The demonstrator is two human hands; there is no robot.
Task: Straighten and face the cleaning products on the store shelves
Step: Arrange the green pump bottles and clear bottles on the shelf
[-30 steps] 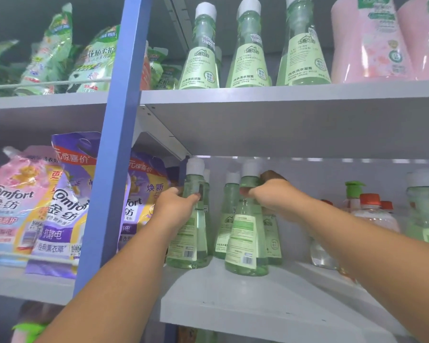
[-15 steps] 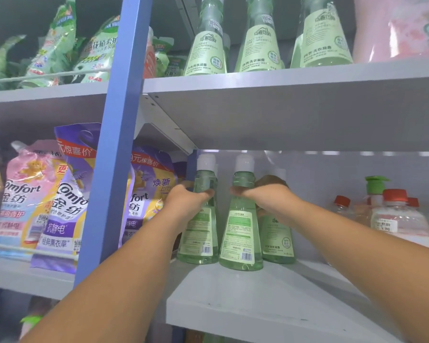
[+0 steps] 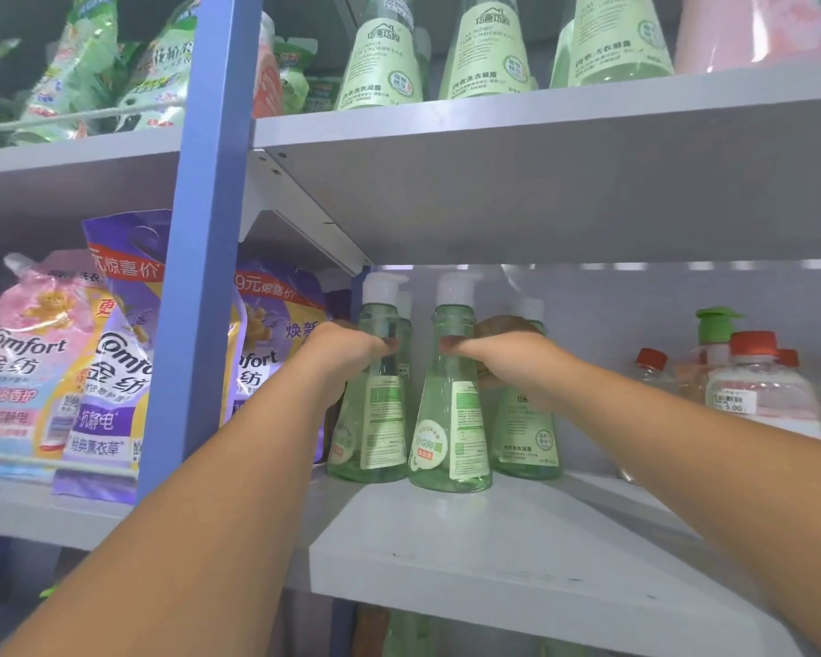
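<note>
Left hand (image 3: 347, 353) grips the neck of one green detergent bottle (image 3: 375, 419), right hand (image 3: 503, 355) its neighbour (image 3: 451, 429), both beside the blue upright (image 3: 200, 277); their back labels face outward, so facing appears unfinished

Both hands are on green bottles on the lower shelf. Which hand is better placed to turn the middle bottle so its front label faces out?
Right, probably. The right hand grips the neck of the middle bottle, whose back label faces out. The left hand grips the left bottle and would have to let go first.
</note>
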